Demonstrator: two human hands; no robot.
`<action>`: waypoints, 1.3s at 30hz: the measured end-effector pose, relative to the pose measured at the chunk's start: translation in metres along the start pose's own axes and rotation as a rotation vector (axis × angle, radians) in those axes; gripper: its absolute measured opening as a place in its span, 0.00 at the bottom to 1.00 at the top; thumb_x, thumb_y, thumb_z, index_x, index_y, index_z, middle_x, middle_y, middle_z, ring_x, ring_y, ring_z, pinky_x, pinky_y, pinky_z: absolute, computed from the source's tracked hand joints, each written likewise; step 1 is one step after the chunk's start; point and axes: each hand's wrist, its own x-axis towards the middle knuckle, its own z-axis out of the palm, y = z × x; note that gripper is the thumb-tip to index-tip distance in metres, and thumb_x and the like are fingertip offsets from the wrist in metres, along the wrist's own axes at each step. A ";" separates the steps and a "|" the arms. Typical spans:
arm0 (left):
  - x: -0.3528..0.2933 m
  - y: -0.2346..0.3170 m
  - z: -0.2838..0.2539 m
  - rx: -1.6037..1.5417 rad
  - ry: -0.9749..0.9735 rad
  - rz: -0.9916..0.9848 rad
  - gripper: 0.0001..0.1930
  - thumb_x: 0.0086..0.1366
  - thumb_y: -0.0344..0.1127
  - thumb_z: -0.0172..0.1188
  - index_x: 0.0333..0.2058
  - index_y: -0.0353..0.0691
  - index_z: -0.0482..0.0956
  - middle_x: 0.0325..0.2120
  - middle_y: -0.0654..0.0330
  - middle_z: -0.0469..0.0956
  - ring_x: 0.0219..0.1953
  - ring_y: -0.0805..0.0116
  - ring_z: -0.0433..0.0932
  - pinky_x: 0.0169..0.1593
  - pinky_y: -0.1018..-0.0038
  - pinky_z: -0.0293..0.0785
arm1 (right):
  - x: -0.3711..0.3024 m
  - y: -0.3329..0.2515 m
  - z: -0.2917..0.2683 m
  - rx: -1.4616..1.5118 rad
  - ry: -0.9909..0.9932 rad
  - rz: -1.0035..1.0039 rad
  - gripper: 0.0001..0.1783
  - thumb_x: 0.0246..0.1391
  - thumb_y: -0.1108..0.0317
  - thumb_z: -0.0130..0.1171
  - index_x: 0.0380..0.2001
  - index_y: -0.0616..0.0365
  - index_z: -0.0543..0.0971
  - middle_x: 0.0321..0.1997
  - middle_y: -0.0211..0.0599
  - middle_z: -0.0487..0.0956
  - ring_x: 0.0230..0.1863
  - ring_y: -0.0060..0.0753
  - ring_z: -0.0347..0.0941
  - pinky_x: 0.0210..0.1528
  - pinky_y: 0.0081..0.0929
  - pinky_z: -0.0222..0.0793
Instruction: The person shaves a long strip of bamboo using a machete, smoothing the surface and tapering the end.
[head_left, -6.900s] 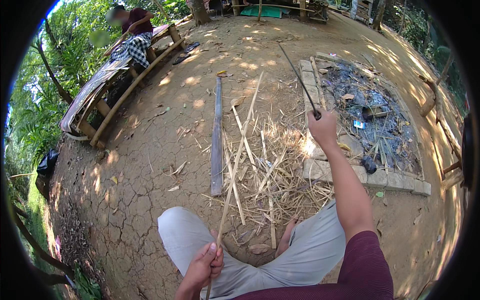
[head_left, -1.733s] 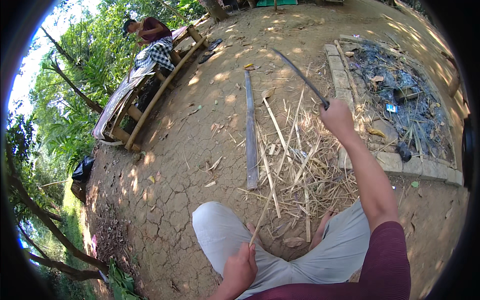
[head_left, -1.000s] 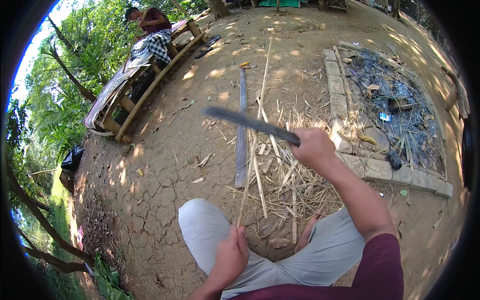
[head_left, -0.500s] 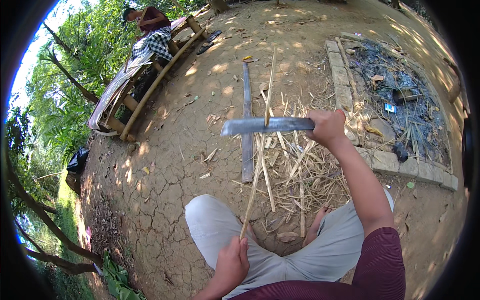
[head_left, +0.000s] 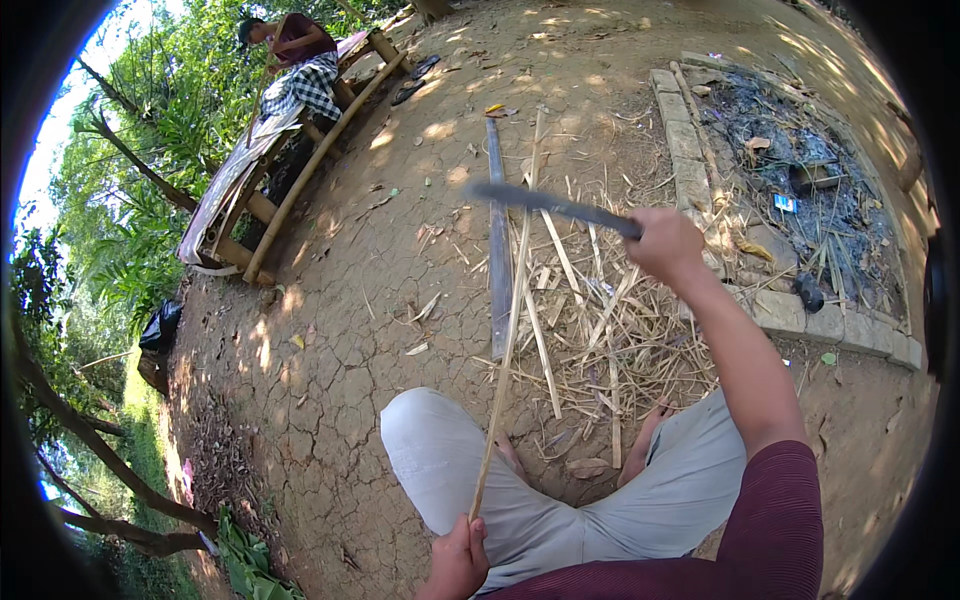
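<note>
My left hand (head_left: pixel 458 562) is closed around the near end of a long, thin wooden strip (head_left: pixel 505 375), low by my left thigh. The strip slants up and away from me, over the ground. My right hand (head_left: pixel 667 246) grips a machete (head_left: pixel 565 207) by its handle, which the fingers hide. Its dark blade points left and crosses the far part of the strip; whether the two touch, I cannot tell. Beneath lies a flat, dark length of wood (head_left: pixel 500 290) on the ground. Split strips and shavings (head_left: pixel 650 345) are heaped before my bare feet.
A block-edged fire pit (head_left: pixel 845 185) with ash and litter is at the right. At the far left a person (head_left: pixel 300 60) sits on a bamboo bench (head_left: pixel 325 145), holding a long strip. Sandals (head_left: pixel 410 88) lie beside the bench. Cracked earth (head_left: pixel 320 390) spreads at the left.
The machete has swung from lying level across the strip to a slant, its tip now farther from me and its blade turned more edge-on. My left hand has shifted slightly down and left.
</note>
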 end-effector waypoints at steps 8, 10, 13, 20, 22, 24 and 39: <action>-0.009 -0.016 0.014 0.033 0.107 0.069 0.12 0.74 0.39 0.48 0.35 0.36 0.73 0.19 0.42 0.69 0.18 0.47 0.67 0.23 0.58 0.63 | -0.030 -0.040 0.017 -0.006 -0.081 -0.240 0.08 0.52 0.62 0.56 0.23 0.49 0.80 0.20 0.36 0.79 0.22 0.42 0.79 0.31 0.40 0.75; -0.017 -0.026 0.011 0.039 0.055 -0.031 0.12 0.74 0.39 0.48 0.35 0.38 0.74 0.17 0.48 0.69 0.17 0.54 0.67 0.22 0.62 0.62 | -0.032 -0.040 0.017 -0.109 0.115 -0.579 0.09 0.53 0.61 0.55 0.24 0.47 0.81 0.20 0.35 0.79 0.23 0.40 0.79 0.27 0.41 0.72; -0.072 -0.069 -0.004 -0.174 -0.021 -0.362 0.12 0.74 0.41 0.49 0.33 0.43 0.74 0.16 0.60 0.67 0.17 0.66 0.65 0.22 0.70 0.61 | 0.023 0.041 0.021 0.051 0.124 0.049 0.15 0.55 0.58 0.58 0.25 0.60 0.81 0.20 0.43 0.79 0.23 0.39 0.79 0.29 0.41 0.75; -0.012 -0.021 -0.021 -0.405 -0.077 -0.325 0.14 0.76 0.41 0.43 0.35 0.38 0.68 0.12 0.64 0.65 0.10 0.70 0.64 0.16 0.71 0.59 | 0.028 0.056 0.028 0.888 0.216 0.562 0.17 0.55 0.60 0.58 0.18 0.57 0.71 0.14 0.27 0.69 0.12 0.22 0.64 0.14 0.25 0.60; 0.028 0.010 -0.026 -0.779 -0.151 -0.416 0.15 0.78 0.46 0.36 0.38 0.43 0.67 0.14 0.69 0.58 0.12 0.81 0.52 0.15 0.81 0.48 | 0.014 0.017 0.026 0.909 0.061 0.508 0.19 0.55 0.58 0.58 0.19 0.62 0.72 0.15 0.34 0.73 0.15 0.28 0.69 0.22 0.33 0.64; 0.066 0.021 -0.026 -0.936 -0.225 -0.391 0.16 0.78 0.48 0.35 0.40 0.43 0.66 0.17 0.67 0.61 0.12 0.81 0.52 0.14 0.82 0.47 | -0.011 -0.016 0.016 0.774 0.012 0.313 0.18 0.55 0.61 0.57 0.18 0.63 0.75 0.13 0.35 0.73 0.15 0.27 0.65 0.21 0.32 0.61; 0.165 0.112 0.014 -0.879 -0.241 -0.223 0.14 0.77 0.45 0.41 0.35 0.43 0.67 0.17 0.71 0.59 0.14 0.85 0.52 0.15 0.83 0.46 | -0.084 -0.074 -0.008 0.292 0.299 -0.647 0.08 0.36 0.64 0.66 0.22 0.51 0.77 0.18 0.32 0.77 0.19 0.34 0.77 0.19 0.34 0.65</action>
